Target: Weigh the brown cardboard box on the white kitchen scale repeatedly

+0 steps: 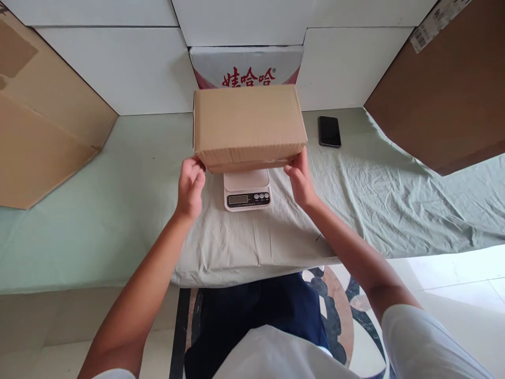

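Observation:
A closed brown cardboard box [248, 118] is held between my two hands, over the back part of a white digital kitchen scale [248, 189]. My left hand [191, 187] grips the box's lower left corner, with its fingertips hidden under it. At the lower right corner, my right hand [300, 179] has its fingers tucked beneath the edge. The scale's front shows a small display and several buttons, while the box hides much of its platform. Whether the box touches the scale, I cannot tell.
A black phone [329, 131] lies right of the box on the pale green cloth [150, 210]. Behind stands a white carton with red lettering [248, 66]. Large cardboard pieces flank the table, at left [47, 116] and at right [445, 89].

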Available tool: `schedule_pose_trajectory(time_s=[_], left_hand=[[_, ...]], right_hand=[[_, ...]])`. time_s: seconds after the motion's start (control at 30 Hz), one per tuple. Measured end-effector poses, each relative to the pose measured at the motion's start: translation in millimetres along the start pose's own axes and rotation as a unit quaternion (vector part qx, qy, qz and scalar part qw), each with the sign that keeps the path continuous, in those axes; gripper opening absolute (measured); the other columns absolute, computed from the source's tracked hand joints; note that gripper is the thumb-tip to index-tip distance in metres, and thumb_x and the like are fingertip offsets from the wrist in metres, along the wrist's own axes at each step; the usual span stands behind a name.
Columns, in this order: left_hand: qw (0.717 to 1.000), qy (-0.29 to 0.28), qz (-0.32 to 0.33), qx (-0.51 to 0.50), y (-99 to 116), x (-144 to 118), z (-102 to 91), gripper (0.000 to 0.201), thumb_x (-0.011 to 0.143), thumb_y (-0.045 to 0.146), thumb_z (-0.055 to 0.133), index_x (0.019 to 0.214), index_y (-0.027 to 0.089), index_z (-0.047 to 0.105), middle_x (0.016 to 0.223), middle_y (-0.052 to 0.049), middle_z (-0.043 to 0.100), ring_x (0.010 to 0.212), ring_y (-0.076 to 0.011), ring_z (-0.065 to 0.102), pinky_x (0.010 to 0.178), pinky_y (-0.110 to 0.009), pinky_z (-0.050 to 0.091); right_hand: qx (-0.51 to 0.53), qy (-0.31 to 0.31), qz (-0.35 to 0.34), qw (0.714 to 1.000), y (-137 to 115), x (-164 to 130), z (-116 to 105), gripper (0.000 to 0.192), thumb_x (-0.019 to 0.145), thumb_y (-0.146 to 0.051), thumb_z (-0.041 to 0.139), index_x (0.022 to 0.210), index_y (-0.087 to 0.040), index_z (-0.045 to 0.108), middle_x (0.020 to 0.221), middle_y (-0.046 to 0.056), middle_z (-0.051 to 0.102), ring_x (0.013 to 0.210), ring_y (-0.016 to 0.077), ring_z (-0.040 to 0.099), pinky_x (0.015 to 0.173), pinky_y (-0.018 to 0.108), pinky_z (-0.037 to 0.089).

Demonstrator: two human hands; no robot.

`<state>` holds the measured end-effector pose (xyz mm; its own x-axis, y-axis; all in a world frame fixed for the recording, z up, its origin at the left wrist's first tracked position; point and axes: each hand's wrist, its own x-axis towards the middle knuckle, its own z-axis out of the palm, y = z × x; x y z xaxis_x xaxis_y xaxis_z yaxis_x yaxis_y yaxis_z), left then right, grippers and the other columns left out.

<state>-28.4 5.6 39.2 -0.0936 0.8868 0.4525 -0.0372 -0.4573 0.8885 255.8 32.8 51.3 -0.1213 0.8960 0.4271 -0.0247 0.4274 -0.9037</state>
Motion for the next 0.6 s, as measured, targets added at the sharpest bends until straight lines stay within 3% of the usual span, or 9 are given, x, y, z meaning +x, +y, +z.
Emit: schedule_pose_trajectory(time_s=[0.17,0.43,0.6], left_hand=[[0.998,0.043,-0.031,0.019,-1,-33,2.0,0.06,0.082,0.07,0.066,0.127,0.031,0.062,0.131,-0.01,0.068,0.135,-0.0315,0.061,0.117,-0.049,0.046],[0.998,0.037,-0.031,0.027,-5,-37,0.0,0.06,0.085,0.068,0.065,0.131,0.03,0.061,0.135,-0.012,0.068,0.134,-0.0315,0.061,0.114,-0.049,0.047],[0.998,0.038,-0.035,0.025,-5,-39,1.8,0.059,0.086,0.066,0.065,0.132,0.028,0.061,0.135,-0.012,0.069,0.133,-0.0307,0.063,0.113,-0.047,0.048]], right_hand=[[0.02,0.015,0.039,0.999,3,-36,15,0.077,0.08,-0.066,0.061,0.15,-0.044,0.037,0.152,0.0,0.05,0.145,0.0309,0.045,0.131,0.053,0.035],[0.039,0.008,0.06,0.997,3,-33,13,0.07,0.081,-0.062,0.061,0.146,-0.043,0.043,0.151,0.0,0.052,0.141,0.0306,0.046,0.127,0.054,0.039],[0.043,0.023,0.06,0.997,9,-34,11,0.07,0.08,-0.061,0.063,0.144,-0.042,0.046,0.148,0.0,0.054,0.142,0.031,0.047,0.13,0.055,0.036]])
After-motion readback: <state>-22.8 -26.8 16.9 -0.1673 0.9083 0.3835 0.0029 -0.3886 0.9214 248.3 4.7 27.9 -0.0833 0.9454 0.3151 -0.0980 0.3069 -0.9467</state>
